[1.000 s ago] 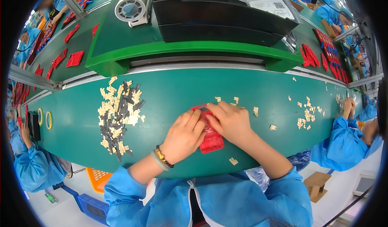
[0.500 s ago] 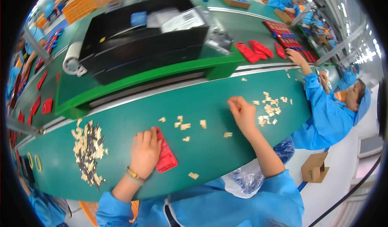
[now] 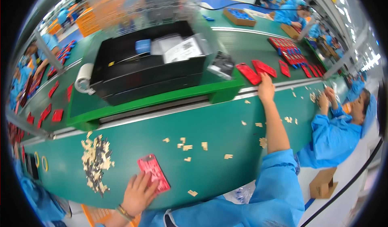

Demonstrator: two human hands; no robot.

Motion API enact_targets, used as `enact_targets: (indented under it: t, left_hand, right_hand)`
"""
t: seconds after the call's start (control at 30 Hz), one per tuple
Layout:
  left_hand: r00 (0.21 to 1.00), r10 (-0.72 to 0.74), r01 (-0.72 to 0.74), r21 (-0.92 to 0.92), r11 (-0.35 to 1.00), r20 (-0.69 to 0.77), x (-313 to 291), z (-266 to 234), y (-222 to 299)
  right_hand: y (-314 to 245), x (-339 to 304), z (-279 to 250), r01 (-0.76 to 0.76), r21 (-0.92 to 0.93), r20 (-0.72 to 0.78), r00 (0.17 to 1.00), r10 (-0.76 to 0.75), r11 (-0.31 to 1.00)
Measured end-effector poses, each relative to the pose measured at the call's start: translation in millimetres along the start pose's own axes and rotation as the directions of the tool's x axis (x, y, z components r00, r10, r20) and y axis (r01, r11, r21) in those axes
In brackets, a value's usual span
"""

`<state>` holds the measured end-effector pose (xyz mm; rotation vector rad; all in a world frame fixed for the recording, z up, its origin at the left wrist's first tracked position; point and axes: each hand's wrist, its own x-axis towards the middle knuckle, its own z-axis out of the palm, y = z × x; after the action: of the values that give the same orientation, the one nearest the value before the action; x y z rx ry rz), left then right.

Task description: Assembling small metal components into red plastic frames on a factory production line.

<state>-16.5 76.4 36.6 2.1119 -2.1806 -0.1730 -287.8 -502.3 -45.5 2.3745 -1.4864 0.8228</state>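
Observation:
A flat red plastic panel [image 3: 152, 166] with moulded details lies tilted on the green belt in front of me. The spread fingers of my left hand [image 3: 139, 192] rest on its lower left side. My right arm is stretched far forward across the belt. At the metal rail, my right hand [image 3: 266, 88] has its fingertips pressed together on the near edge of a red panel [image 3: 264, 67] in an overlapping group on the far line. Small cream pieces [image 3: 187, 147] are scattered between my hands. A mixed pile of cream and dark pieces [image 3: 96, 162] lies to the left.
A black bin [image 3: 149, 77] with bags and papers stands on a green-edged shelf [image 3: 161, 96] ahead. A white tape roll [image 3: 84, 79] sits beside it. On the right, a co-worker in blue [image 3: 337, 136] works at the belt near an open carton [image 3: 323, 182].
My right hand has gone forward from over the belt to the red panels on the far line. My left hand has slid nearer me on its panel, fingers spreading. The view has shifted.

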Motion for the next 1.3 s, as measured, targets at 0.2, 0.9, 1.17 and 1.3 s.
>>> enact_targets:
  t: [0.2, 0.9, 1.17, 1.3]
  left_hand:
    - [0.882, -0.253, 0.354, 0.204, 0.913, -0.397, 89.3, 8.9, -121.3]
    - [0.765, -0.381, 0.473, 0.053, 0.879, -0.519, 3.6, 5.6, -200.0]
    - [0.699, -0.713, 0.047, -0.989, 0.137, -0.065, 22.3, -21.2, -101.9]
    - [0.837, -0.536, 0.018, -0.985, -0.172, 0.109, 47.9, -8.6, -41.7]
  right_hand:
    - [10.5, 3.9, -15.0, 0.200, -0.136, -0.132, 0.967, -0.218, 0.970]
    - [-286.9, -206.7, -191.4, 0.778, 0.602, -0.266, 0.407, -0.874, 0.179]
    - [-342.4, -194.4, -193.3, 0.292, 0.929, -0.038, 0.687, -0.726, 0.228]
    - [-352.3, -182.0, -189.2, -0.130, 0.986, 0.165, 0.868, -0.468, 0.107]
